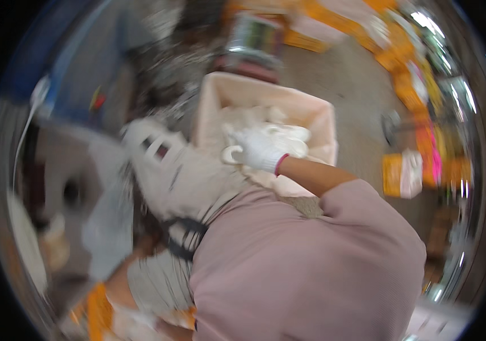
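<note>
On grey floor point(352, 94): pale bin point(323, 126), right hand point(260, 151) inside; orange packs point(391, 175).

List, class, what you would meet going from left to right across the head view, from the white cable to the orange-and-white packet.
White cable → small red-and-yellow item → pale pink bin, with the gloved right hand inside it → orange-and-white packet.
</note>
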`<state>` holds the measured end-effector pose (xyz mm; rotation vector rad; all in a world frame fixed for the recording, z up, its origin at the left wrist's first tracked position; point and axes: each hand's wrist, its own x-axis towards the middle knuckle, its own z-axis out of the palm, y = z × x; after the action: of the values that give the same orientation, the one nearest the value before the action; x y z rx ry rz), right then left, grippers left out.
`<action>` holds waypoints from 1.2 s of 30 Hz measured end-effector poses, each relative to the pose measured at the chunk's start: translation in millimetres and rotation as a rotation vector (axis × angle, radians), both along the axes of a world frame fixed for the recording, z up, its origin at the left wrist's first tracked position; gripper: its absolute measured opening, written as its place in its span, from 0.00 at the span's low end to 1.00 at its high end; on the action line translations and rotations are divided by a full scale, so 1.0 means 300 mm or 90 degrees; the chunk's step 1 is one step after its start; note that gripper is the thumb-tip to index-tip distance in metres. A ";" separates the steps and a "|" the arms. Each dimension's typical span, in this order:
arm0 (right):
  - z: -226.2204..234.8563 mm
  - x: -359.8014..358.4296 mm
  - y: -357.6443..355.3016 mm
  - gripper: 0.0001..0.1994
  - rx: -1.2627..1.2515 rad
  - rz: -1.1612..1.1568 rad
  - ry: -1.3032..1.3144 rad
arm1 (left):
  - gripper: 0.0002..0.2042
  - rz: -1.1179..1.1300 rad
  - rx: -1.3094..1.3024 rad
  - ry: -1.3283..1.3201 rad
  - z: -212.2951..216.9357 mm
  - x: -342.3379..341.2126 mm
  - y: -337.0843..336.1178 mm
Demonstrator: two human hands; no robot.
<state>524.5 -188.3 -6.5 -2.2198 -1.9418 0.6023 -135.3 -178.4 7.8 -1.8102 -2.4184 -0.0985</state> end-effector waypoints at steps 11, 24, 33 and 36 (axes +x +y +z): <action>0.210 -1.045 0.317 0.20 0.221 0.632 0.506 | 0.11 0.234 0.101 -0.173 -0.180 -0.425 -0.247; 0.084 -1.907 0.145 0.16 -0.075 0.969 0.171 | 0.21 0.002 0.384 -0.696 0.340 -0.499 -0.167; 0.256 -1.093 0.278 0.31 -0.113 0.148 0.639 | 0.10 -0.289 0.079 -0.396 0.329 0.370 0.028; 0.258 -0.851 0.330 0.30 -0.208 0.232 0.705 | 0.18 -0.333 -0.062 -0.655 0.352 0.557 0.188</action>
<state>269.2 -89.4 70.9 -1.0971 -1.6150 1.7962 31.8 -122.0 113.6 -2.8850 -2.3235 -1.2465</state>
